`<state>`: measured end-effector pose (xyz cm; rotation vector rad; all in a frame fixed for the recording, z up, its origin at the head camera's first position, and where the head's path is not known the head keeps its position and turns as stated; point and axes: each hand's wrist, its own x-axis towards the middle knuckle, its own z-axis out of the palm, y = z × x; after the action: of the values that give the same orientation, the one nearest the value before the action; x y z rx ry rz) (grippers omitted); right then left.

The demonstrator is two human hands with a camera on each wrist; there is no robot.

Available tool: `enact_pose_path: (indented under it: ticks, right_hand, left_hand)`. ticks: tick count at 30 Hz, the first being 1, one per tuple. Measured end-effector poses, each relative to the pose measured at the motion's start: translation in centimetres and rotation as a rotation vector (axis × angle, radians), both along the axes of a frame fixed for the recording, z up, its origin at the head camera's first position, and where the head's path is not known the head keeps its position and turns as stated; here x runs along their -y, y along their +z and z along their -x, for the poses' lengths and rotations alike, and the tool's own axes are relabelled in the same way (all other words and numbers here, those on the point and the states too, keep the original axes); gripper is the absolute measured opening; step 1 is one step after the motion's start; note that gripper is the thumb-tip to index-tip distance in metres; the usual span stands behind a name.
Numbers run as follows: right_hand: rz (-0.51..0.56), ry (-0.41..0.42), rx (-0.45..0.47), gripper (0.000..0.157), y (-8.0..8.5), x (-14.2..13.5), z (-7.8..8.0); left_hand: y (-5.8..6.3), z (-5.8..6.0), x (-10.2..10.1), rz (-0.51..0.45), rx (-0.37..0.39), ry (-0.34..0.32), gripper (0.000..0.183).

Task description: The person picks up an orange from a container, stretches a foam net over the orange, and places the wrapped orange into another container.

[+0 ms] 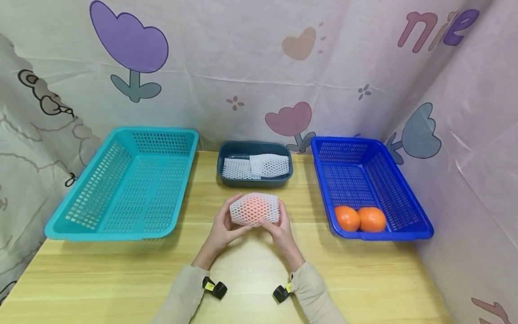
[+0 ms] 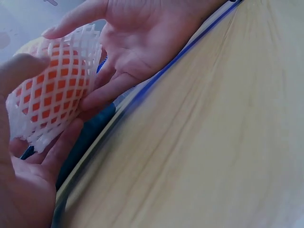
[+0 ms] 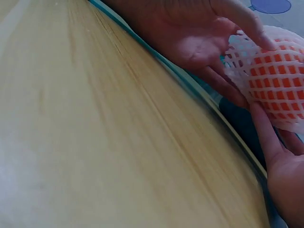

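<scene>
Both hands hold an orange wrapped in a white foam net sleeve (image 1: pixel 254 209) above the middle of the table. My left hand (image 1: pixel 220 228) grips its left side, thumb at the front and fingers behind and below. On the opposite side, my right hand (image 1: pixel 282 228) grips it with the thumb pressed on the net's front. In the left wrist view, orange peel shows through the mesh of the netted orange (image 2: pixel 57 80). Loose net sticks out past the fruit at both ends. The right wrist view cuts off part of the netted orange (image 3: pixel 278 78).
Behind the hands stands a dark blue-grey tub (image 1: pixel 255 183) with white foam nets (image 1: pixel 270 165) in it. A turquoise basket (image 1: pixel 121 235) is at the left. The blue basket (image 1: pixel 404 235) at the right holds two oranges (image 1: pixel 372 219). Patterned cloth hangs behind the table (image 1: pixel 121 279).
</scene>
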<state>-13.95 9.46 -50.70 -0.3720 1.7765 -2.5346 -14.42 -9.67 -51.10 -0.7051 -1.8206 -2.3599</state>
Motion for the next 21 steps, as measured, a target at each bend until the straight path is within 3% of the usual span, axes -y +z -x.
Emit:
enact_pose_path:
  ticks: [8,15,21]
  right_hand:
    - [0.001,0.027,-0.005,0.077,-0.27,-0.11,0.02]
    - [0.005,0.049,-0.018,0.067,-0.23,-0.15,-0.04]
    - [-0.048,0.055,-0.026,0.081,-0.08,-0.23,-0.17]
  left_hand:
    - [-0.08,0.03,-0.04,-0.002,-0.001,0.01,0.078]
    - [-0.1,-0.13,0.05,-0.013,0.003,-0.007,0.085]
    - [-0.1,-0.2,0.14,0.008,-0.013,-0.013,0.077]
